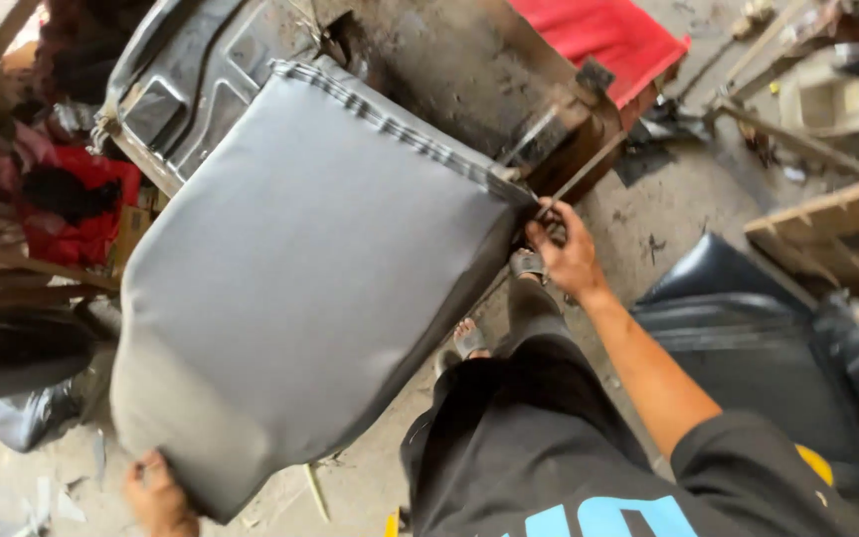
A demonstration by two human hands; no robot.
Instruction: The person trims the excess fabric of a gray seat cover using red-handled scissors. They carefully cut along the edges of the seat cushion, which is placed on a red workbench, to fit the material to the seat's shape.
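Grey seat cushion (300, 288) at the middle, tilted on edge, broad padded face turned up toward the camera. Gripped at two opposite corners. Left hand (158, 494) at the cushion's lower corner, fingers curled around the edge, closed on the cover. Right hand (567, 254) at the cushion's right corner, just below the stitched seam (390, 124), fingers clenched on the cover's edge there; thin metal rod (589, 171) running up and away from the cushion beside that hand, whether pinched in the fingers or only passing by them not clear.

Behind the cushion's upper edge, dark metal seat frame (191, 75), partly covered by the cushion. Beyond the cushion's upper right, red cloth (603, 35) lying over rusty metal. Below the cushion's right corner, two sandalled feet (494, 303) on the dusty concrete floor (668, 199), dark trousers under them in view. Right of the cushion, well apart, black vinyl seat (748, 328) on the floor, wooden frame (837, 224) just above it. Left of the cushion, heap of red and dark fabric (72, 204).
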